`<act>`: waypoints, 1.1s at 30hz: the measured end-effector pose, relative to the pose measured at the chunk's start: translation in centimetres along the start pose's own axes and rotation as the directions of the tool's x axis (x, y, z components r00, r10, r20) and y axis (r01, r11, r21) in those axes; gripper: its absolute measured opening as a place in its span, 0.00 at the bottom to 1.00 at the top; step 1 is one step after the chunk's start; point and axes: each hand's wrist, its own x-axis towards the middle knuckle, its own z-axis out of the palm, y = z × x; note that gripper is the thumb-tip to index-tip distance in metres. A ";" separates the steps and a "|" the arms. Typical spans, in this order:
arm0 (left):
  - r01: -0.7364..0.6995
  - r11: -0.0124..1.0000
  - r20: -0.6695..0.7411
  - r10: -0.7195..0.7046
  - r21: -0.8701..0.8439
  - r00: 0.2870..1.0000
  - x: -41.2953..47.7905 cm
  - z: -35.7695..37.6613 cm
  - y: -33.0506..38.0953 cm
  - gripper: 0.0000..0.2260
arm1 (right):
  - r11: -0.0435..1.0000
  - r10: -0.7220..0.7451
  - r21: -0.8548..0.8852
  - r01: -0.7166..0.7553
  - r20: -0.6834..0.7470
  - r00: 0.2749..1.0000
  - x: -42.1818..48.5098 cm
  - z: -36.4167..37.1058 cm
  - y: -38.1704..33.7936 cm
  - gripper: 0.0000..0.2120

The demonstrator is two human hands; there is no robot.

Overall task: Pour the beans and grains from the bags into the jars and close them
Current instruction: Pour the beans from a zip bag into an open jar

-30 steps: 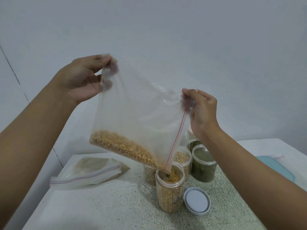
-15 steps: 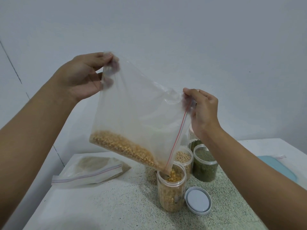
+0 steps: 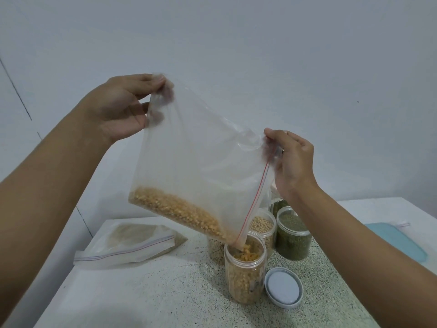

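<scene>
**Mid-pour: yellow grains going in, lid not on yet**

On the left hand, the fingers are clamped on the high corner of the clear zip bag, w/ the plastic pinched between thumb & fingertips. On the right hand, the fingers pinch the upper end of the red-striped zip edge, lower down & to the right. Between them the bag hangs tilted, so its lowest zip corner dips into the mouth of the open jar standing on the surface.

The yellow grains lie in a band along the bag's low edge, sloping toward that corner, and some are at the jar's mouth. We read the jar as filled close to its neck. Its lid lies flat just beside it on the right, not on.

Further out, behind the jar, we see a pale-bean jar & a green-filled jar, both w/ contents. We can't tell if they're capped. Off to the left a second bag lies flat on the surface w/ some brownish stuff inside.

Our read on progress:
- **Done:** at least 2 other jars are filled.
- **Left:** empty the rest of this bag and fit the lid. Then prob. pour the second bag, though no empty jar for it is in view.
</scene>
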 end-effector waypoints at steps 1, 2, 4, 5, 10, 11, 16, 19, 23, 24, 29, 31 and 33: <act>-0.001 1.000 0.000 0.001 0.002 1.000 0.0 0.0 0.0 0.11 | 1.000 0.001 -0.002 -0.001 0.000 1.000 0.0 0.0 0.0 0.12; -0.003 1.000 0.003 0.003 0.004 1.000 0.0 0.0 0.0 0.11 | 1.000 0.000 -0.004 0.000 0.001 1.000 -0.1 0.0 0.0 0.12; -0.006 1.000 0.010 0.006 0.006 1.000 0.0 -0.1 0.0 0.12 | 1.000 -0.003 -0.008 0.003 0.006 1.000 -0.2 0.1 -0.1 0.11; -0.008 1.000 0.013 0.008 0.005 1.000 0.0 -0.1 0.0 0.13 | 1.000 -0.003 -0.009 0.003 0.010 1.000 -0.3 0.1 -0.2 0.11; -0.008 1.000 0.018 0.008 -0.016 1.000 -0.1 -0.6 -0.1 0.12 | 1.000 -0.006 -0.005 0.006 0.025 1.000 -0.6 0.4 -0.2 0.09; -0.005 1.000 0.016 0.006 -0.017 1.000 -0.1 -0.7 -0.1 0.12 | 1.000 -0.007 -0.010 0.007 0.027 1.000 -0.7 0.4 -0.2 0.09; -0.014 1.000 -0.004 0.014 0.004 1.000 -0.2 -0.8 -0.1 0.12 | 1.000 -0.008 -0.011 0.008 0.023 1.000 -0.8 0.4 -0.2 0.10; -0.013 1.000 -0.030 0.013 0.013 0.999 -0.1 -0.7 0.0 0.12 | 1.000 -0.004 -0.012 0.005 0.020 1.000 -0.7 0.4 -0.2 0.09; -0.009 0.999 -0.043 0.010 0.033 0.999 0.0 -0.7 0.1 0.11 | 1.000 -0.003 -0.021 0.003 0.016 1.000 -0.6 0.4 -0.1 0.09; -0.009 0.999 -0.043 0.011 0.032 0.999 0.0 -0.7 0.1 0.10 | 1.000 -0.003 -0.022 0.004 0.015 1.000 -0.6 0.4 -0.1 0.09; -0.016 1.000 -0.043 0.017 0.020 0.999 -0.1 -0.6 0.3 0.10 | 1.000 -0.009 -0.015 0.009 0.020 1.000 -0.7 0.6 -0.3 0.11; -0.020 1.000 -0.043 0.020 0.014 0.999 -0.2 -0.6 0.4 0.12 | 1.000 -0.011 -0.007 0.011 0.023 1.000 -0.8 0.6 -0.3 0.11; -0.023 1.000 -0.045 0.023 0.012 0.999 -0.2 -0.5 0.5 0.12 | 1.000 -0.011 -0.004 0.011 0.027 1.000 -0.9 0.6 -0.3 0.11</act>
